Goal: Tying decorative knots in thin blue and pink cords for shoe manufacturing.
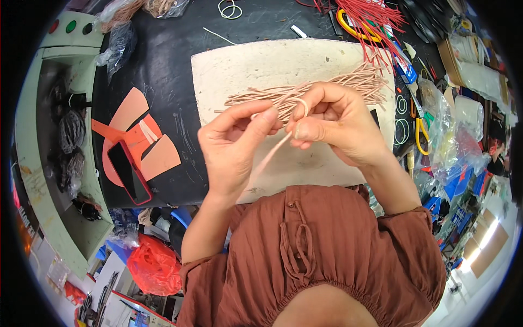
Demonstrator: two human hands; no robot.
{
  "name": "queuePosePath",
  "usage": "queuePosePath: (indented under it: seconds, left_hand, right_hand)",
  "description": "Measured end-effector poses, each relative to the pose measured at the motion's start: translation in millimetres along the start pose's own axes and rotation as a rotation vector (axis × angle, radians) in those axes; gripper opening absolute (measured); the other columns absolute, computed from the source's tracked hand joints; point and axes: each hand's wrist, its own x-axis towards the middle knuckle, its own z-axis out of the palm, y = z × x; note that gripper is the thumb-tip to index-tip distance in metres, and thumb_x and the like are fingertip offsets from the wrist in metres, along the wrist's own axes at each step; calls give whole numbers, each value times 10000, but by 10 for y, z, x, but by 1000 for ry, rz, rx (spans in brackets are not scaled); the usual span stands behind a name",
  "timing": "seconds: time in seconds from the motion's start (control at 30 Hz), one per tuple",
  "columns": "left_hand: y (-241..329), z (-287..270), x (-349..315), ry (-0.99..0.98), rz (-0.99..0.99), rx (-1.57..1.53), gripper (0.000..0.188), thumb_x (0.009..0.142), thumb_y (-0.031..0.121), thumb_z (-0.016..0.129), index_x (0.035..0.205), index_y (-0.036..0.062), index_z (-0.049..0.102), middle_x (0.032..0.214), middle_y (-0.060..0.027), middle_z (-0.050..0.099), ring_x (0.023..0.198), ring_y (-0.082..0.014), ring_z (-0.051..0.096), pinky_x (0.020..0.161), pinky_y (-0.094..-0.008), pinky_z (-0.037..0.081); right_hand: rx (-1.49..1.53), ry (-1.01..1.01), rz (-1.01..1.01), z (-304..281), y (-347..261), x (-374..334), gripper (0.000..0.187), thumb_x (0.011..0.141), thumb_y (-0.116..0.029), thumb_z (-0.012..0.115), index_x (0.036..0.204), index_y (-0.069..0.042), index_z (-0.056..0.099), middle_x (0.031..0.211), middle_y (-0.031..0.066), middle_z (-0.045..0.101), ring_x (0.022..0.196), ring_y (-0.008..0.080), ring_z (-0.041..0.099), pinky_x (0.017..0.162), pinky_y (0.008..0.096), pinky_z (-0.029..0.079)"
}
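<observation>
A thin pale cord (271, 155) is bent into a small loop between my hands, its loose end slanting down toward me. My right hand (344, 122) pinches the cord with thumb and fingers where the loop closes. On the other side, my left hand (229, 144) is closed too, thumb against forefinger, at the cord's other part; the exact hold is partly hidden by the fingers. Just beyond both hands lies a bundle of similar pinkish-beige cords (357, 84), spread across a worn cream board (223, 71).
Left of the board, a phone (129, 173) in a red case rests on orange and peach cut pieces (131, 109). Red cords (376, 24) and yellow-handled scissors (348, 24) lie at the far right. A green-grey machine housing (65, 52) stands at the left.
</observation>
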Motion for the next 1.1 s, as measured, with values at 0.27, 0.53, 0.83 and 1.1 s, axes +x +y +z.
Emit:
queuePosePath:
  seconds: [0.27, 0.53, 0.83, 1.1]
  left_hand:
    - [-49, -10, -70, -85, 57, 13, 184, 796, -47, 608, 978, -66, 610, 899, -148, 631, 737, -166, 614, 640, -258, 502]
    - [109, -36, -69, -360, -89, 346, 105, 765, 3, 663, 846, -64, 656, 764, -82, 625, 627, -107, 572, 549, -212, 445]
    - [146, -114, -146, -219, -299, 61, 127, 810, 46, 629, 890, -51, 632, 773, -67, 617, 609, -81, 547, 546, -203, 443]
    - [-131, 26, 9, 151, 75, -70, 154, 879, 65, 558, 981, -45, 598, 874, -52, 590, 690, -82, 506, 635, -204, 416]
  right_hand:
    - [97, 177, -138, -17, 241, 40, 120, 774, -20, 661, 829, -34, 556, 816, 73, 613, 702, 111, 583, 677, 242, 485]
    - [-374, 15, -15, -115, -17, 216, 337, 826, -145, 629, 1104, 34, 562, 923, 74, 622, 859, 109, 581, 773, 246, 466]
    - [-270, 13, -102, -143, -53, 423, 192, 808, -122, 644, 941, 15, 643, 850, 42, 640, 784, 87, 575, 713, 222, 464]
    - [-1462, 230, -1232, -66, 492, 115, 321, 517, -79, 634, 834, -122, 653, 803, -11, 593, 713, 162, 527, 639, 314, 365]
